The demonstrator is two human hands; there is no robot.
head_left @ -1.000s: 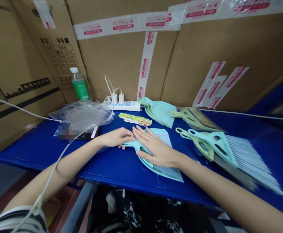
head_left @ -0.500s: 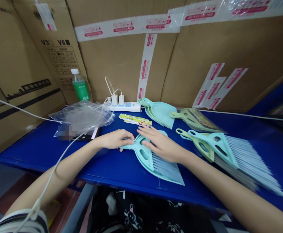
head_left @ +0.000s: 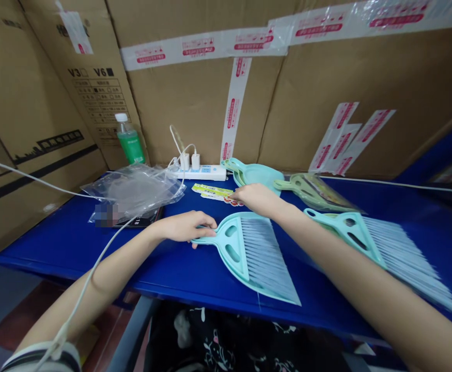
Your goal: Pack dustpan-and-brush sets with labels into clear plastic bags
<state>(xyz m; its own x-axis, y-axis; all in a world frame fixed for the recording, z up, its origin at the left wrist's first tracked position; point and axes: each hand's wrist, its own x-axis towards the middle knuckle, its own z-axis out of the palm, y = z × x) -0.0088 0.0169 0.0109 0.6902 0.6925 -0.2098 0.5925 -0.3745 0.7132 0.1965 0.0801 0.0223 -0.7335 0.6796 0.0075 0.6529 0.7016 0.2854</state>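
My left hand [head_left: 190,226] is closed around the handles of a light-blue hand brush [head_left: 236,243] and a matching dustpan [head_left: 245,283]. The brush lies inside the pan, its pale bristles spread towards the pan's wide edge. Beyond this set, my right hand [head_left: 259,199] reaches over the table with its fingers drawn together. Its fingertips are on the right end of the yellow-green printed paper strips [head_left: 212,191]. Whether a strip is lifted there is hidden.
Dustpans [head_left: 262,174] lie at the back, beside a bagged green set [head_left: 307,188]. Loose brushes [head_left: 365,237] rest at right, partly behind my right arm. Clear plastic bags [head_left: 133,188] lie at left over a phone [head_left: 142,219]. A power strip [head_left: 206,172] and a bottle [head_left: 129,142] stand near the cardboard.
My right hand has left the brush and moved back to the paper strips, its fingers closing. The left hand keeps hold of the handles.
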